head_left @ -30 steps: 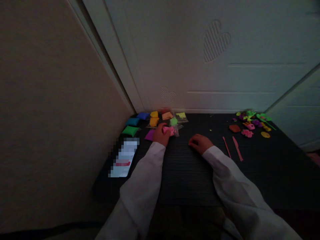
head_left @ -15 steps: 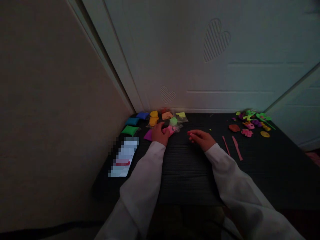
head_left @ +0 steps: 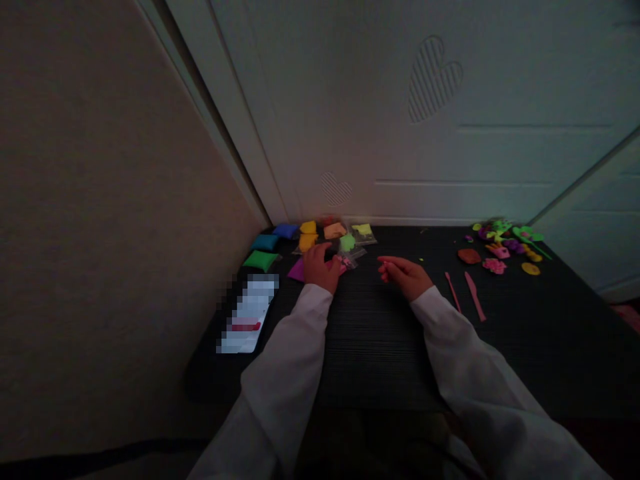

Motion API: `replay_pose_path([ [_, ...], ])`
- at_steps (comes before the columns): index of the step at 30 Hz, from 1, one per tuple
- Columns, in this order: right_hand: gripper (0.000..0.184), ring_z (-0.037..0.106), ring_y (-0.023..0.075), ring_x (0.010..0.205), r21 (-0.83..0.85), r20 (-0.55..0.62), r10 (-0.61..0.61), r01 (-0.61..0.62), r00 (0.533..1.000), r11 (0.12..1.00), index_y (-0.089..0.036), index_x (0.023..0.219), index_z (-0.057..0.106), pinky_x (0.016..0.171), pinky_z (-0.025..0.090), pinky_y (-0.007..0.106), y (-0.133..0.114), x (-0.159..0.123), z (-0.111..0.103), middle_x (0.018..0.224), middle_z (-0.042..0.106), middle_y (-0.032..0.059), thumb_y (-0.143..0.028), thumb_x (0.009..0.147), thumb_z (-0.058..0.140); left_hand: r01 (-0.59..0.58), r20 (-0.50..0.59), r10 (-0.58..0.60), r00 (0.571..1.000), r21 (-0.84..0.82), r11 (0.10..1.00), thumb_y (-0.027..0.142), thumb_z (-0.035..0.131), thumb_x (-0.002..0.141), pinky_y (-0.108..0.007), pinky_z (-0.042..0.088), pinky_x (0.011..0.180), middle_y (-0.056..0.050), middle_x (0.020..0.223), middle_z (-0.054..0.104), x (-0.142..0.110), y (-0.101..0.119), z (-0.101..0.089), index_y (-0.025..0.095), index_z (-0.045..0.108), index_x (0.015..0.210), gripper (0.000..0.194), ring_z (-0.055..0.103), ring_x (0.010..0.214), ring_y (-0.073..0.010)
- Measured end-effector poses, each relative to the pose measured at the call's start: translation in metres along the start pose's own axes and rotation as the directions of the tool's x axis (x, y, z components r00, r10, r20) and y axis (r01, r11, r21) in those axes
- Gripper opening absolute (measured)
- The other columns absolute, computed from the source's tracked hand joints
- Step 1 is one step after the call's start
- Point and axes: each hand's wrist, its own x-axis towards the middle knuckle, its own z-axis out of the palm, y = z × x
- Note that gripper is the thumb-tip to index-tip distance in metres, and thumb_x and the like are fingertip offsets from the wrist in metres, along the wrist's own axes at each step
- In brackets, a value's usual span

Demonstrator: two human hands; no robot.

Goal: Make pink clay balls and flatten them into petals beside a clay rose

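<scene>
1. Left hand (head_left: 318, 268) down on the dark table (head_left: 380, 347), fingers curled around a pink clay packet (head_left: 342, 265) in clear wrap, gripped at its near end; packet resting on the tabletop just right of the knuckles.
2. Right hand (head_left: 406, 276) a little apart to the right, low over the table, fingers loosely bent with the tips drawn together; something small and pink seemingly at the fingertips (too dim and small to be sure), so grasp not clear.
3. Both arms in pale long sleeves (head_left: 280, 393), reaching in from the bottom edge.
4. Just beyond the left hand, a cluster of clay packets against the wall: light green packet (head_left: 347, 243) touching the pink one's wrap, orange packet (head_left: 335, 231), yellow packet (head_left: 307, 227), pale yellow-green packet (head_left: 363, 231), blue packet (head_left: 285, 231), teal packet (head_left: 265, 243), green packet (head_left: 260, 260), and a purple packet (head_left: 299, 271) partly under the left wrist.
5. Left of the left forearm, a flat white sheet or card (head_left: 247, 313) (blurred out, unreadable).
6. Right of the right hand, two pink modelling tools (head_left: 474, 296) lying side by side, near but not touching.
7. Far right corner: small shaped clay pieces (head_left: 500, 243) in green, pink, purple and yellow, well apart from both hands.
</scene>
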Motion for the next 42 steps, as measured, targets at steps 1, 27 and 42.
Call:
replay_pose_path([
  [1,0.024,0.055,0.0111,0.070,-0.002,-0.012,-0.005,0.005,1.000,1.000,-0.013,0.098,0.050,0.061,0.046,0.029,0.001,0.000,0.000,0.088,0.055,0.0031,-0.030,0.082,0.043,-0.003,-0.003,0.003,1.000,0.002,1.000,0.030,0.045,0.079,-0.039,0.041,0.079,-0.007,0.100,0.052,0.000,0.000,0.000,0.013,0.050,0.098,0.025,0.049,0.092,-0.0177],
  [27,0.020,0.054,0.0093,0.065,-0.134,-0.118,-0.061,0.045,0.991,0.990,-0.013,0.091,0.052,0.056,0.046,0.026,0.001,-0.004,-0.001,0.083,0.055,0.0016,-0.029,0.081,0.045,-0.060,-0.021,0.059,0.998,-0.028,0.998,0.029,0.044,0.080,-0.036,0.044,0.075,-0.006,0.095,0.054,0.000,0.005,-0.003,0.013,0.051,0.093,0.022,0.052,0.087,-0.0158],
  [42,0.022,0.054,0.0143,0.082,-0.129,-0.073,-0.138,0.128,0.988,0.983,-0.014,0.098,0.051,0.071,0.045,0.034,-0.001,-0.002,0.003,0.096,0.055,0.0046,-0.027,0.081,0.046,-0.033,-0.001,0.033,0.999,-0.060,0.998,0.028,0.044,0.080,-0.035,0.044,0.073,-0.006,0.095,0.053,-0.001,0.004,-0.002,0.013,0.051,0.095,0.022,0.052,0.086,-0.0156],
])
